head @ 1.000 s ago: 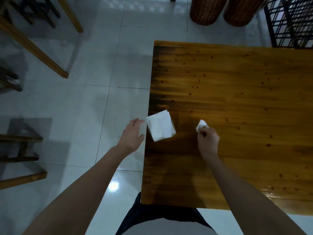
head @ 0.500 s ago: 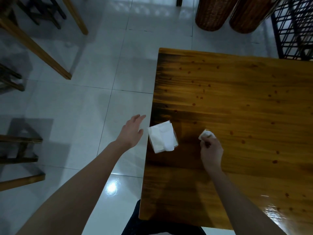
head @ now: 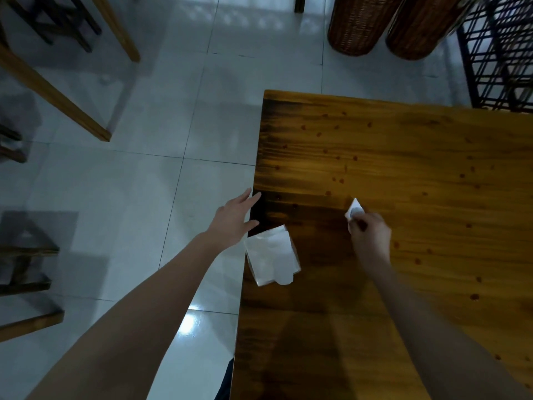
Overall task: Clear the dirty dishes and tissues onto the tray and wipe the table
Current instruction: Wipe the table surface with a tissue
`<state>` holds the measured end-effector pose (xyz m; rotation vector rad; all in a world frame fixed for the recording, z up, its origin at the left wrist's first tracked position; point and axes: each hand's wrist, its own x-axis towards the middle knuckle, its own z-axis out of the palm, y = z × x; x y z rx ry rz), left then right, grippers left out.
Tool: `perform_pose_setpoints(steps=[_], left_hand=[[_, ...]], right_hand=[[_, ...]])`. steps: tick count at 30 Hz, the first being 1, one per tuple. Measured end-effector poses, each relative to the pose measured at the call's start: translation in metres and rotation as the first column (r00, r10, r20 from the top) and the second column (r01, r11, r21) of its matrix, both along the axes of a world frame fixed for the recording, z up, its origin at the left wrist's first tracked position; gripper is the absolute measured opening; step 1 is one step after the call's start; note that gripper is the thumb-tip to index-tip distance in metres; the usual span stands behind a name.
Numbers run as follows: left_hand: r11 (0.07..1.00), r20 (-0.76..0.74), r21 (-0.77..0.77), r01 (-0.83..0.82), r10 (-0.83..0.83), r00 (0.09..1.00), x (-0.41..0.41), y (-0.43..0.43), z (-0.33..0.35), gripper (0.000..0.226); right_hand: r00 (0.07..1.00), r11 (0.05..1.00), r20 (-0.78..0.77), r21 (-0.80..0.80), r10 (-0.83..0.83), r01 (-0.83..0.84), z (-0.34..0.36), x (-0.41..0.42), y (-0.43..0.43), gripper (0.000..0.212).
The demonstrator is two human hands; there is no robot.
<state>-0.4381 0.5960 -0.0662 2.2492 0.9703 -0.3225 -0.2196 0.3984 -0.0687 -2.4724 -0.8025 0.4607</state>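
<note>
1. Nearest, a flat tissue (head: 271, 259) lies at the left edge of the table (head: 418, 157), its corner right on the rim. It sits so close to the drop that a brush from a wrist or a sideways sweep would likely send it to the floor (head: 150, 180).
2. Just beyond it, the left hand (head: 233, 220) hangs over that same edge with fingers straight and spread, holding nothing. Its fingertips reach the rim; whether they touch the wood I cannot tell. If it grabs at the flat tissue from the side, it may push the tissue off instead of lifting it.
3. Further in from the left edge, the right hand (head: 370, 238) pinches a small tissue wad (head: 354, 210) in curled fingers, low over the tabletop. The wad is small and only its tip shows, so a loose pinch could drop it mid-carry.
4. No tray or dishes are in view, so any carry means reaching toward a place not yet seen.
5. Past the far edge stand two wicker baskets (head: 360, 24) and a black wire rack (head: 499, 53).
</note>
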Motion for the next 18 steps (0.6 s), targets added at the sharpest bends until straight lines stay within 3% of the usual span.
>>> perform_pose_setpoints(steps=[6,13,18], left_hand=[[1.000,-0.103,0.013,0.024,-0.023,0.994,-0.001,0.006,-0.013,0.076],[0.957,-0.034,-0.256,-0.136,0.131,0.991,-0.006,0.013,-0.023,0.087],[0.976,-0.043,-0.164,-0.142,0.136,0.990,-0.007,0.011,-0.023,0.082]], right_hand=[[0.999,1.000,0.032,0.010,-0.022,0.021,-0.006,-0.018,0.005,0.023],[0.990,0.989,0.007,0.054,0.140,-0.140,-0.010,-0.038,0.039,0.020],[0.960,0.957,0.043,0.077,0.276,-0.278,-0.012,-0.018,0.054,0.017]])
